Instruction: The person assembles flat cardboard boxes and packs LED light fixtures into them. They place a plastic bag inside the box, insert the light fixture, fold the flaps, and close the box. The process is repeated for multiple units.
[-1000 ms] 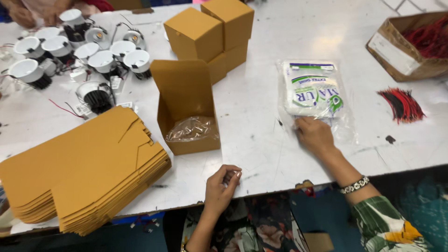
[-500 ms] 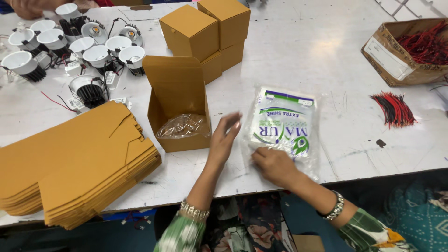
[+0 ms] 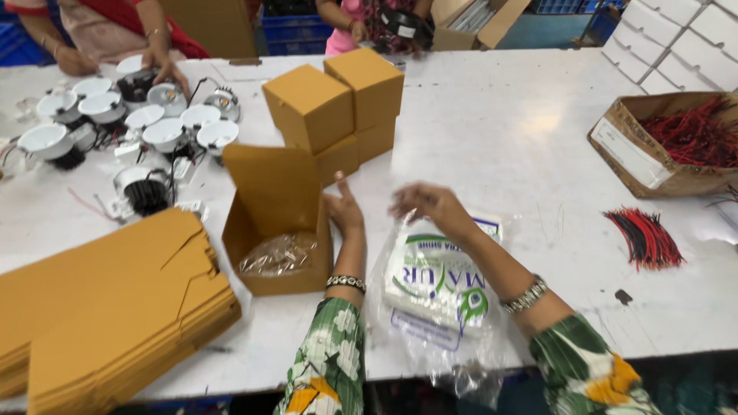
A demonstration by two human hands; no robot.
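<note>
White and a little scuffed, the long work table (image 3: 492,131) carries many things. Near the front edge stands an open brown carton (image 3: 278,223) with its lid flap raised upright; inside it lies something wrapped in a crinkled clear bag (image 3: 278,254). The left hand (image 3: 344,209) is flat against the right wall of this carton, fingers straight and together, grasping nothing. Just to the right lies a clear plastic packet (image 3: 435,296) with a white, green-printed content; its lower part hangs over the table edge. The right hand (image 3: 430,206) is above the top end of the packet with fingers bent downward, and it seems to pinch the plastic there, but the motion blur does not let me tell this for sure.

Behind the open carton, closed brown boxes (image 3: 338,111) are stacked in two levels. At the front left is a thick pile of flat brown cardboard blanks (image 3: 108,307). Further left, round white lamp fittings (image 3: 123,127) with wires lie in a group, and another person's hand (image 3: 160,63) touches them. At the far right an open cardboard box (image 3: 661,146) is filled with red wires, and a loose bundle of red and black wires (image 3: 644,237) lies near it on the table.
</note>
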